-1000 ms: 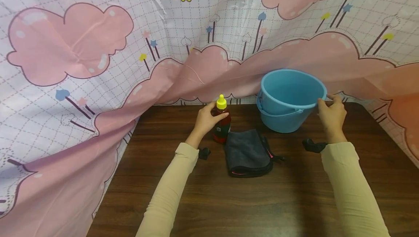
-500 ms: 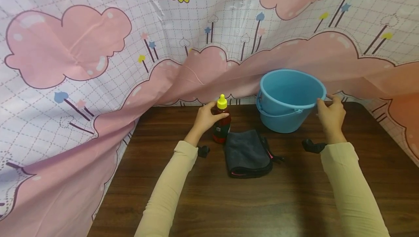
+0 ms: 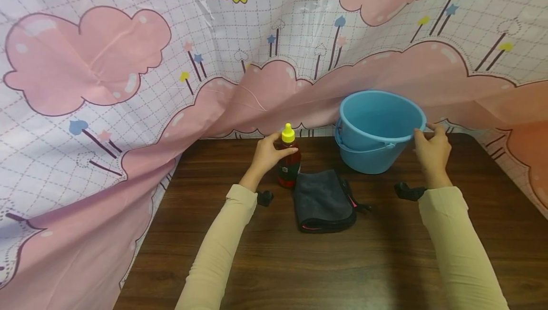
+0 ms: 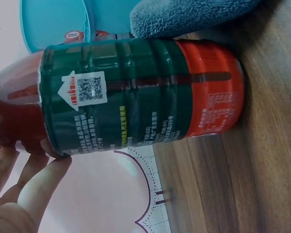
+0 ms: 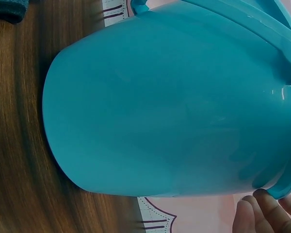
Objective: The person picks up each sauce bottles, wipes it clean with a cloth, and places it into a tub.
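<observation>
My left hand (image 3: 266,157) holds a squeeze bottle (image 3: 289,169) of red sauce round its upper part, thumb in front, just below the yellow cap (image 3: 288,135). In the left wrist view the bottle's green label (image 4: 121,121) shows, and its base stands on the table. On the right, my right hand (image 3: 434,150) grips the rim of a light blue bucket (image 3: 368,160), which stands upright with its handle hanging down in front. The right wrist view shows the fingers (image 5: 271,213) under that rim. A folded dark grey cloth (image 3: 323,200) lies right of the bottle.
The dark wooden table (image 3: 299,272) stands against a curtain (image 3: 192,62) printed with pink clouds. Behind the bucket, the curtain comes close to the rim. A black device is strapped at each wrist.
Both hands keep their hold on the bottle and the bucket. The bottle's top has shifted very slightly left; the bucket and cloth stay where they were.
</observation>
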{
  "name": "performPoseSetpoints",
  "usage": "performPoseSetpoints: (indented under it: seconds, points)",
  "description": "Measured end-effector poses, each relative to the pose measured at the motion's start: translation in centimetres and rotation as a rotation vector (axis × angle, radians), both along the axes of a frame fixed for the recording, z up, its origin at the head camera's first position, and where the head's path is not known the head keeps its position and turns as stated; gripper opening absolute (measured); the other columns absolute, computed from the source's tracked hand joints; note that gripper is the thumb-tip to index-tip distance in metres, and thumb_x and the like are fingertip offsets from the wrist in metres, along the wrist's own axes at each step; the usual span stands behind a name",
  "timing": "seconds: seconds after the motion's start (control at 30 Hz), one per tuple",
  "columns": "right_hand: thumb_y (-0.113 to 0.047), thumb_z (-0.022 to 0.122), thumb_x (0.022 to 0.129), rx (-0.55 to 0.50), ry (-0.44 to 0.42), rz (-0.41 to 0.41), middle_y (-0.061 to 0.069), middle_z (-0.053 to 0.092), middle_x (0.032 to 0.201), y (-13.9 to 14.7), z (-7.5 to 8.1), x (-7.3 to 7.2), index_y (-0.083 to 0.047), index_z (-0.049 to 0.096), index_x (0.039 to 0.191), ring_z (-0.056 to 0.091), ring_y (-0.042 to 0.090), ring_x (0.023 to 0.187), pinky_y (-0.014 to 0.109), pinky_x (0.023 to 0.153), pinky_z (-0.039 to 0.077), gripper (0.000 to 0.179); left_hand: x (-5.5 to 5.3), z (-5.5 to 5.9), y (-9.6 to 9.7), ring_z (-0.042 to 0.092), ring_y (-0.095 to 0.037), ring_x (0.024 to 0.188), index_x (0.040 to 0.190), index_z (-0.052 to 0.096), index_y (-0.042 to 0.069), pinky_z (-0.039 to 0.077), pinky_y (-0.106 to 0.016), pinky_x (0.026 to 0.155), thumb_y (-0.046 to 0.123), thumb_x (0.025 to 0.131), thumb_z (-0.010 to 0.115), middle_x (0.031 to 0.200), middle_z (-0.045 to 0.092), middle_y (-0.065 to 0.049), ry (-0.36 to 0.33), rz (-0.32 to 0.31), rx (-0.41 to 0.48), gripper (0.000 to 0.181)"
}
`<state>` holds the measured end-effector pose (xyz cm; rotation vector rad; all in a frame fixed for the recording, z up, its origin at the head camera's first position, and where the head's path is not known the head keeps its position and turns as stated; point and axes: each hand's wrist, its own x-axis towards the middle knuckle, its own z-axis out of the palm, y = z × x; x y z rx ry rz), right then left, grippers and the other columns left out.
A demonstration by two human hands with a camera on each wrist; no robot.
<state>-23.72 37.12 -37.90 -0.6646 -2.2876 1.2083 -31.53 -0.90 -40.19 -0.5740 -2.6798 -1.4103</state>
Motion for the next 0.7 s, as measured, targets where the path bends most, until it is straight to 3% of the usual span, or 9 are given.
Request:
performPoseSetpoints:
  seconds: [0.4, 0.7]
  points:
    - [-0.034, 0.047, 0.095, -0.006, 0.009, -0.018, 0.025, 0.056, 0.12, 0.0, 0.3, 0.0, -0.004, 0.036, 0.143, 0.045, -0.012, 0.043, 0.009, 0.045, 0.04, 0.057, -0.6, 1.2, 0.7, 0.064, -0.022, 0.096, 0.121, 0.06, 0.007, 0.052, -0.036, 0.082, 0.034, 0.081, 0.075, 0.111, 0.066, -0.008, 0.015, -0.054, 0.012, 0.051]
    - [-0.034, 0.047, 0.095, 0.014, 0.009, -0.006, 0.026, 0.057, 0.117, 0.0, 0.0, 0.0, -0.004, 0.036, 0.143, 0.046, -0.012, 0.042, 0.01, 0.044, 0.04, 0.057, -1.1, 3.9, 1.3, 0.063, -0.025, 0.101, 0.119, 0.061, 0.007, 0.051, -0.039, 0.084, 0.035, 0.082, 0.074, 0.115, 0.065, -0.008, 0.019, -0.074, 0.014, 0.048]
